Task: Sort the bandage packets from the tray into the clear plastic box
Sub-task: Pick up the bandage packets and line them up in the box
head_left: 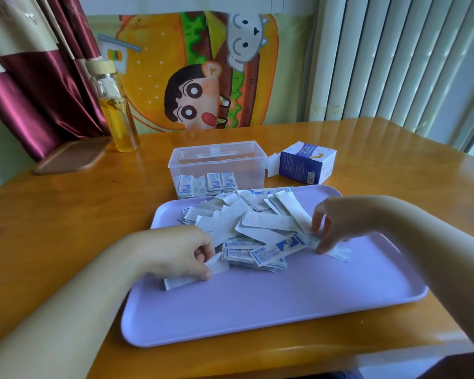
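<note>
Fingers (316, 221) of left hand (175, 250) and right hand (340, 222) are pinching packets (274, 251) in the pile (252, 222) on the tray (257, 310); box (216, 160) is sitting just behind. Overlapping packets could drag along, scattering.

Print on the packets (277, 248) and carton (303, 166) is too small to read

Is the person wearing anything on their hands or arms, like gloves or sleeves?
The left hand and right hand are bare: no gloves, rings or watch in view. Both forearms are uncovered up to the picture's edge, with no sleeves or bracelets showing.
</note>
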Available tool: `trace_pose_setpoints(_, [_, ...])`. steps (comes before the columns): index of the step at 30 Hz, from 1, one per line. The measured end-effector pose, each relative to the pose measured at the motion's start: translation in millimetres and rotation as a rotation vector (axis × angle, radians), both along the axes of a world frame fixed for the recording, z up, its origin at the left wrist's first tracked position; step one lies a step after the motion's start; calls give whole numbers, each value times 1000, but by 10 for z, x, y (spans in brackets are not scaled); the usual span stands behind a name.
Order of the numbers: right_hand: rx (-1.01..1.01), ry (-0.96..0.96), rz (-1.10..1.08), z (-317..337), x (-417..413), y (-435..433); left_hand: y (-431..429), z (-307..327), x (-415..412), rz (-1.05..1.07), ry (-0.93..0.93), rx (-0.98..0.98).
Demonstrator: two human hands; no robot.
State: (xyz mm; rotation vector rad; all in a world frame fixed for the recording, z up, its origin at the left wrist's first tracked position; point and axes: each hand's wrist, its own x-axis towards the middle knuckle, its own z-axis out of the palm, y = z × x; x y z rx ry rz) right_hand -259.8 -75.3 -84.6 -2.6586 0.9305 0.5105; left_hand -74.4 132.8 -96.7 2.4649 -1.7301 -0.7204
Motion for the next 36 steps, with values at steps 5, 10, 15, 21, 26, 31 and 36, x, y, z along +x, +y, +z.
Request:
trace_pose_setpoints(5, [74,78,40,22,-49,-18,87,218,117,62,-78,-147])
trace_pose_setpoints(10, [43,25,57,213,-121,60,84,118,42,-16,-187,-353])
trace_pose_setpoints(15, [-9,-262,49,409,-108,191,146,103,64,-2,27,-254])
trace_pose_setpoints(21, [361,-787,80,426,328,683,-69,231,-179,104,820,-624])
trace_pose_setpoints(26, [315,-926,86,348,566,697,-226,256,-145,414,1300,-959])
trace_pose_setpoints(31, [-59,-549,158,-38,638,513,-254,255,194,749,1665,-1111])
trace_pose_setpoints(36, [-82,-347,208,-127,665,519,-356,156,293,797,1720,-1034])
